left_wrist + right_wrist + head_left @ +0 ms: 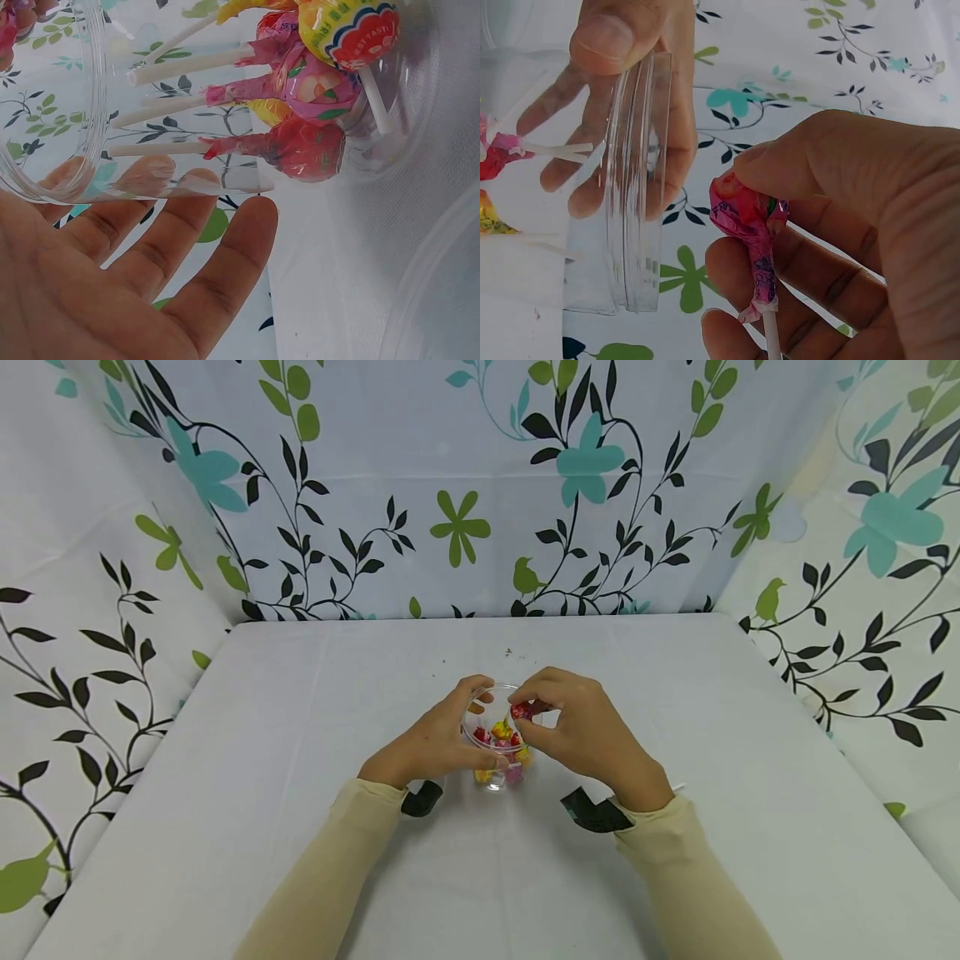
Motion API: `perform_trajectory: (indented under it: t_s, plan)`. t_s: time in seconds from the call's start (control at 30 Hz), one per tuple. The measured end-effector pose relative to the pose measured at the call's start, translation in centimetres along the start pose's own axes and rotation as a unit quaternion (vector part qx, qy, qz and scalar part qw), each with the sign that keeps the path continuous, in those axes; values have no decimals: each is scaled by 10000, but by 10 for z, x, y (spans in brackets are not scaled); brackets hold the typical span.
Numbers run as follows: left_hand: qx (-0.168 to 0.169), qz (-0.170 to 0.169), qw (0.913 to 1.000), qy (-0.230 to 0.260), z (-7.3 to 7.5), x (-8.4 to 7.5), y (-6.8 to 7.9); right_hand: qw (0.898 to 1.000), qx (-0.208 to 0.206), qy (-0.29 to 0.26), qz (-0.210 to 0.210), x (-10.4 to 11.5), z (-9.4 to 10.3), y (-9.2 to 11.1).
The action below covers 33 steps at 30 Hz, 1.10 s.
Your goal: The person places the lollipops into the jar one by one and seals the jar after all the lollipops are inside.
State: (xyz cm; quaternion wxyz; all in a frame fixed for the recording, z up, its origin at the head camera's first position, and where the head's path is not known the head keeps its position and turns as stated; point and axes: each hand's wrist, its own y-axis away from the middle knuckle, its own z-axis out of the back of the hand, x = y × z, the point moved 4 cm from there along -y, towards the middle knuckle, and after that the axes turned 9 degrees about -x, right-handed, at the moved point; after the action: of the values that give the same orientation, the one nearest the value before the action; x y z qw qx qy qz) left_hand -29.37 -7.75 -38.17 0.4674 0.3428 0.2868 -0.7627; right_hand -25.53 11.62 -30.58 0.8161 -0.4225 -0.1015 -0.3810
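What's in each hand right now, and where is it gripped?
The right hand pinches a pink-wrapped lollipop by its candy head, not the stick. The left hand holds the clear jar around its side, near the rim.

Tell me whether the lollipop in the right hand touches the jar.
Apart: the right wrist view shows patterned cloth between the pink lollipop and the clear jar.

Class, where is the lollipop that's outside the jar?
In the right wrist view, the lollipop is pinched in the right grip, just right of the jar and facing its rim.
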Motion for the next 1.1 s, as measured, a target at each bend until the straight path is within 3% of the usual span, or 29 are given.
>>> perform_trajectory:
  t_s: [0.63,1.1]
  plan:
    - [-64,-62,9999,145,-1,1,0,9996,193,153,-135,3,-9,1]
    - [-39,-36,9999,141,0,1,0,9992,-22,376,-161,-2,7,3]
